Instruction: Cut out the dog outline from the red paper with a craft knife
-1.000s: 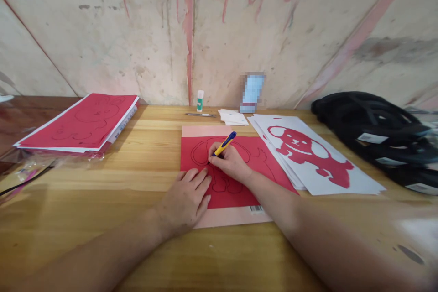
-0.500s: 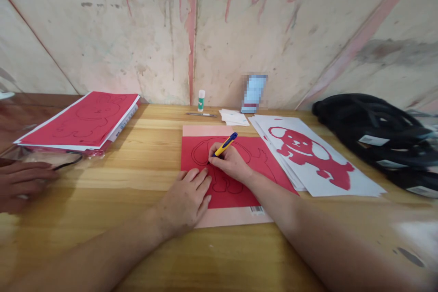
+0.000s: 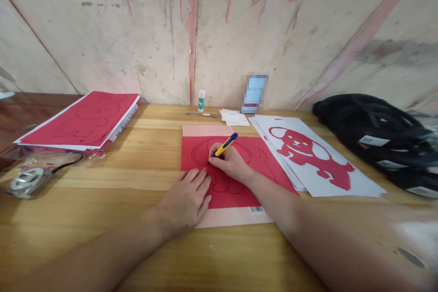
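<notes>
My right hand [image 3: 230, 164] pinches a yellow and blue pen-shaped tool [image 3: 224, 145], its dark lower end on the red paper [image 3: 255, 194]. The tip is too small to tell whether it is a pen or a craft knife. Dark outlines of a dog are drawn on this sheet, and the tool's end is by the ear and head lines. Flat on the lower left of the sheet lies my left hand [image 3: 186, 196], fingers stretched out, holding nothing. Beneath the red paper is a pale pink pad [image 3: 232, 218] with a barcode.
Right of the pad, white sheets [image 3: 362, 185] bear a red dog cut-out [image 3: 304, 148]. Black bags [image 3: 369, 127] lie beyond. Behind are white scraps [image 3: 235, 117], a slim pen [image 3: 201, 114], a glue stick [image 3: 201, 101] and a phone [image 3: 254, 95]. At left are a red-topped paper stack [image 3: 80, 118] and a bagged white object [image 3: 29, 181].
Another person's hand has left the far left of the table, uncovering the bagged white object. My two hands and the tool look almost unmoved.
</notes>
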Motion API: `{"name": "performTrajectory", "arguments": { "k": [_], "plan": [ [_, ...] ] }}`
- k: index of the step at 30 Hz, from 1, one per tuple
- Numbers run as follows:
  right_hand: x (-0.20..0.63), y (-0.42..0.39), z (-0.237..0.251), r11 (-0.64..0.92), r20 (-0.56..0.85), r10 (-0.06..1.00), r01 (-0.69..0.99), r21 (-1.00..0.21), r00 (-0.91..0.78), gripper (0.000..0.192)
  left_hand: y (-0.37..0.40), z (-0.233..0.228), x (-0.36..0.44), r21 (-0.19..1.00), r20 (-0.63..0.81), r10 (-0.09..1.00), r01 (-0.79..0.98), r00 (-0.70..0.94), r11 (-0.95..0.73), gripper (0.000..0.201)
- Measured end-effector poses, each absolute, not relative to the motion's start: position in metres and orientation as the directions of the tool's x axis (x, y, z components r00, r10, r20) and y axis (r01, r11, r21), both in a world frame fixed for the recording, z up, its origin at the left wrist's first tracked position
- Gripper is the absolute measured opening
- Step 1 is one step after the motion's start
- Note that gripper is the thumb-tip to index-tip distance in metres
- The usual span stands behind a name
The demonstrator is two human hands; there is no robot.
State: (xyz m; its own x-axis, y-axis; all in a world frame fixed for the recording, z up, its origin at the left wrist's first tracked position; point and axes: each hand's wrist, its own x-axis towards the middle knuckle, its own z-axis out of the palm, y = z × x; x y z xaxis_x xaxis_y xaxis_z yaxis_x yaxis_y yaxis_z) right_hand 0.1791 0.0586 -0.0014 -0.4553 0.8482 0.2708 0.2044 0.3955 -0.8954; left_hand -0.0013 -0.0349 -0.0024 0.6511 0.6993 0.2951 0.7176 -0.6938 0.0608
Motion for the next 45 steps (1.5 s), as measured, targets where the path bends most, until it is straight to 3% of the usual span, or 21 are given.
{"name": "performTrajectory", "arguments": {
  "k": [15, 45],
  "plan": [
    [0.1790, 0.0601, -0.0042, 0.431, 0.289, 0.838, 0.236, -0.871, -0.462, 0.002, -0.0367, -0.0018, -0.0004, 0.051, 0.364, 0.697, 0.734, 0.618, -0.678, 0.038],
    [0.1780, 0.0595, -0.0037, 0.454, 0.305, 0.809, 0.203, -0.868, -0.503, 0.004, -0.0363, -0.0024, 0.0003, 0.035, 0.334, 0.710, 0.744, 0.620, -0.667, 0.041]
  ]
}}
